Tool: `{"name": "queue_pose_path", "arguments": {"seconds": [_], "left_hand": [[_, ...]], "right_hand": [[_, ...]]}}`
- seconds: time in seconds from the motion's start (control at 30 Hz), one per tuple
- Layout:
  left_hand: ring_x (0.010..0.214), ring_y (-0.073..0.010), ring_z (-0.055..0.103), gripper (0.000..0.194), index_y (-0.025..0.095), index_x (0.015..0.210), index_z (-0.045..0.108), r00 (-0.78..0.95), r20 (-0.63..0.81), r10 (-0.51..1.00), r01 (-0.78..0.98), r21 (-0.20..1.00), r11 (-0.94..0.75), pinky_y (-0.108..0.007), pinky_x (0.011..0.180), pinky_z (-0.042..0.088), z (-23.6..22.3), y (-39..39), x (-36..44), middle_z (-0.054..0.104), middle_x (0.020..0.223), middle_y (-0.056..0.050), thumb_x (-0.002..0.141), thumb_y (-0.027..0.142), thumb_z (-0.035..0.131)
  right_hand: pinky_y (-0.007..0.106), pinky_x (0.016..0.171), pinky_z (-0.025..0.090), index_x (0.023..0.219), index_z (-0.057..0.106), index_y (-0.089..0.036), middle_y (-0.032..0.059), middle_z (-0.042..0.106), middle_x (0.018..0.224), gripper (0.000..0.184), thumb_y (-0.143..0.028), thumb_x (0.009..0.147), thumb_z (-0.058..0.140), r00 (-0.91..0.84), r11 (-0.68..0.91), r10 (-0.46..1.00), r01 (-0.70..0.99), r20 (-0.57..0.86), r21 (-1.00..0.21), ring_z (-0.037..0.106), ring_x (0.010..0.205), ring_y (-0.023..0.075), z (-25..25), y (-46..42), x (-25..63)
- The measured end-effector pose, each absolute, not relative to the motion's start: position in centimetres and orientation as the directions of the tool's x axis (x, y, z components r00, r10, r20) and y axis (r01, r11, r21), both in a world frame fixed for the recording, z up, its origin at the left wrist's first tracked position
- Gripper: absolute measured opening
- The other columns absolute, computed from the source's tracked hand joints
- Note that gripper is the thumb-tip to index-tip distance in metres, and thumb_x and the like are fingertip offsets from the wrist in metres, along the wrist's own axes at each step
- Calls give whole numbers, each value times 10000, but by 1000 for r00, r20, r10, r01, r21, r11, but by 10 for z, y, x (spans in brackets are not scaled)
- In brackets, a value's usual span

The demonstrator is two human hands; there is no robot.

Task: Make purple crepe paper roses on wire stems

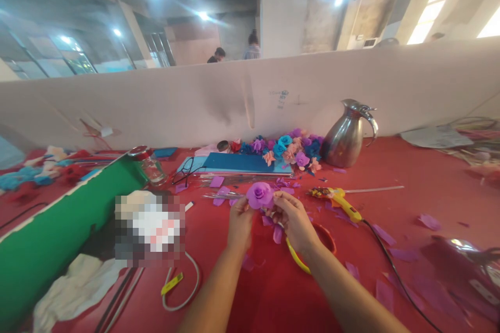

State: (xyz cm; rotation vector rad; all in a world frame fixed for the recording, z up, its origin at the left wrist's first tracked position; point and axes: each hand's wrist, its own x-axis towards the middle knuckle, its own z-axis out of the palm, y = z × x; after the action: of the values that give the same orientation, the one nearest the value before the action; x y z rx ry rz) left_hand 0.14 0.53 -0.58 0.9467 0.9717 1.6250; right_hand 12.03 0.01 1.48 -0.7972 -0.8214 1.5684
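A purple paper flower (pixel 259 195) with layered petals is held up over the red table (pixel 269 291). My left hand (pixel 240 218) grips its left side, fingers closed at the petals. From the right, my right hand (pixel 292 216) pinches the flower's edge between thumb and fingers. Below the right wrist lie scissors (pixel 299 257) with a yellow and red handle, partly hidden by the arm. A yellow glue gun (pixel 346 205) with a clear glue stick rests to the right. Purple paper scraps (pixel 277 234) are scattered beneath and around the hands.
Finished paper flowers (pixel 291 151) are heaped at the back beside a steel jug (pixel 344 135). Blue sheets (pixel 238 162), eyeglasses (pixel 188 167) and a glass jar (pixel 150 166) lie leftward. A green partition (pixel 70 218) runs along the left. The glue gun's black cord (pixel 390 265) crosses the right side.
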Motion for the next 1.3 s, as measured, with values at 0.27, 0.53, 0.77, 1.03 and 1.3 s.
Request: {"name": "queue_pose_path", "arguments": {"seconds": [0.27,0.53,0.77,1.03,1.3], "left_hand": [[681,-144,559,118,191,724,737,-216,131,968,-347,916,-201,-268,708,432,-3,4,3,675,694,4,621,246,758],[719,-158,603,155,190,708,726,-224,80,971,-439,882,-174,-295,765,459,-1,5,4,694,710,-6,590,267,790],[776,-157,642,159,193,714,743,-304,18,952,-481,860,-170,-313,845,463,-13,13,-3,717,720,-7,589,269,804],[876,-201,661,173,221,775,754,-355,75,932,-426,874,-233,-361,924,449,-16,16,-6,733,785,-22,607,236,791],[864,-194,650,287,179,871,749,-476,42,878,-392,884,-255,-324,855,455,-13,17,-12,732,807,-29,607,284,796]], "right_hand": [[180,440,363,674,610,-178,-13,626,567,257,-408,654,724,-138,-117,989,-441,-61,-890,531,471,87,17,-3,119],[214,473,392,706,619,-182,12,655,633,300,-476,696,678,-140,-79,990,-388,-25,-918,547,507,112,17,1,118],[321,702,460,880,683,-232,54,698,837,184,-236,726,582,-152,215,976,563,156,-798,637,779,227,-2,-17,183],[330,857,455,1218,584,-170,137,646,1143,657,-7,595,458,-222,202,975,903,-10,-380,633,1008,253,-21,-46,201],[293,642,483,1197,622,-254,36,732,781,612,-122,601,579,-50,115,993,616,107,-779,679,742,242,-25,-40,204]]}}
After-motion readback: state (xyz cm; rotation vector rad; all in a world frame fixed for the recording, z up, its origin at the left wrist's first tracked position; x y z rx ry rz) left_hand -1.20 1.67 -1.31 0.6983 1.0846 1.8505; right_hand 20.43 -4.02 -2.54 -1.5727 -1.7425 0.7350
